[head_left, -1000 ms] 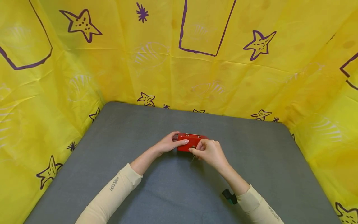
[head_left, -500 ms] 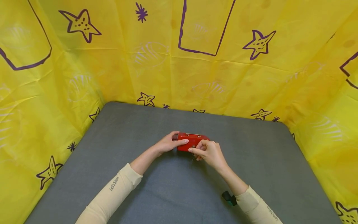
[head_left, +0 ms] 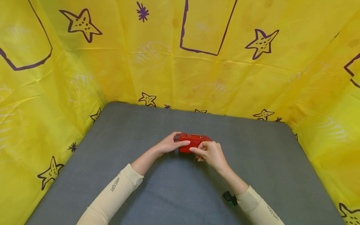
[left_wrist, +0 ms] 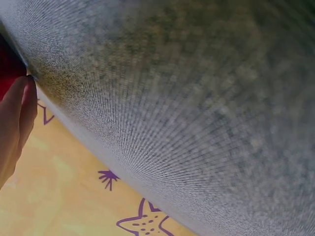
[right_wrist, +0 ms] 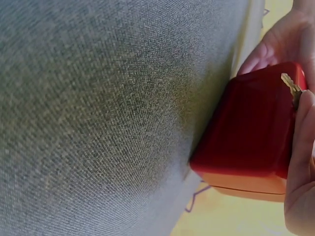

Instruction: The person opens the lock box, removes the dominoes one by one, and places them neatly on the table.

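Note:
A small red cash box (head_left: 184,147) with a thin metal handle (head_left: 194,136) on its lid stands on the dark grey table. My left hand (head_left: 169,143) holds its left end, the thumb lying across the front face. At the front, right of that thumb, my right hand (head_left: 209,154) pinches a key at the lock; the fingers hide the pinched part and the lock. A brass-coloured key (right_wrist: 291,88) sticks out past the right fingertips in the right wrist view. The left wrist view catches only the left fingers (left_wrist: 15,118) against a red corner of the box.
Yellow cloth (head_left: 157,72) with purple starfish drawings encloses the grey table (head_left: 174,193) at the back and both sides. A black strap piece (head_left: 230,198) sits by the right forearm, next to the cream sleeve (head_left: 251,201).
My right fingers have shifted slightly at the front of the box, and the lock and dangling key now show less. My left hand and the box stay in place.

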Action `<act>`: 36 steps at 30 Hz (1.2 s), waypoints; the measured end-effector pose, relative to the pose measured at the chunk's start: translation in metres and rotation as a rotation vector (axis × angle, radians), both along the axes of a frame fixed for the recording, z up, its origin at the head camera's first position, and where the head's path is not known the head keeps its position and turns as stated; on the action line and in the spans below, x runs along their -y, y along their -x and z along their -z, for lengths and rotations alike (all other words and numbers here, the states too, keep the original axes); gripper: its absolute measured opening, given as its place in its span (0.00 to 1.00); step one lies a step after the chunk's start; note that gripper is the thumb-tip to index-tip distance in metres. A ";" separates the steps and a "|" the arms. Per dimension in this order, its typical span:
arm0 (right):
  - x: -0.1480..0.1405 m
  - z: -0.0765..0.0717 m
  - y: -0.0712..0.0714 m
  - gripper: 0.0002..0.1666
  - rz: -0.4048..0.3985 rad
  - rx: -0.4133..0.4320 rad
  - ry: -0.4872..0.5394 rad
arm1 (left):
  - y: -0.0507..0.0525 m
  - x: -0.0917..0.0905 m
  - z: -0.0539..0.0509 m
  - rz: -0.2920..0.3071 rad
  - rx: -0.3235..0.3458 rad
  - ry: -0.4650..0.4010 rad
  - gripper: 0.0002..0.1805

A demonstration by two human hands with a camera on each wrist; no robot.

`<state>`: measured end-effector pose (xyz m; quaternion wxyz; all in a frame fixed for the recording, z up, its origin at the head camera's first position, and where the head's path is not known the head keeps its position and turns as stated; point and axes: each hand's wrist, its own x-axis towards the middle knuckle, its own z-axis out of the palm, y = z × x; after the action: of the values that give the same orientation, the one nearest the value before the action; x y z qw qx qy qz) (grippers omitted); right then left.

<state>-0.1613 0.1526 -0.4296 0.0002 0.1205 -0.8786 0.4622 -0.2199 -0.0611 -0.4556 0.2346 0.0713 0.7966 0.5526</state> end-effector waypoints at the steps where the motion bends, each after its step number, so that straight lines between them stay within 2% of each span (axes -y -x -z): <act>1: 0.000 0.000 0.000 0.19 0.002 0.001 -0.003 | 0.000 0.000 0.000 0.003 -0.001 0.004 0.45; 9: 0.001 0.000 0.000 0.19 0.011 -0.011 -0.028 | 0.003 0.002 0.000 0.010 -0.001 0.022 0.46; 16: -0.006 -0.002 0.000 0.24 0.058 0.092 0.006 | 0.003 0.000 0.001 -0.003 0.016 0.020 0.46; 18: -0.010 -0.004 -0.001 0.23 0.062 0.057 -0.012 | 0.003 0.000 0.001 -0.007 0.017 0.019 0.46; 21: -0.016 -0.006 -0.004 0.15 0.057 -0.067 -0.075 | 0.002 0.000 0.000 -0.002 0.017 0.011 0.46; 24: -0.020 -0.005 -0.008 0.09 0.011 -0.200 -0.123 | 0.002 0.000 -0.001 -0.001 0.016 0.013 0.46; 30: -0.024 0.000 -0.014 0.19 -0.077 -0.372 -0.189 | 0.002 0.000 0.000 -0.006 0.032 0.020 0.47; 36: -0.021 0.002 -0.015 0.19 -0.100 -0.427 -0.184 | 0.002 0.000 0.000 0.000 0.037 0.011 0.47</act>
<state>-0.1466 0.1737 -0.4316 0.1520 0.2584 -0.8899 0.3439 -0.2223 -0.0615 -0.4560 0.2496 0.0598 0.7951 0.5495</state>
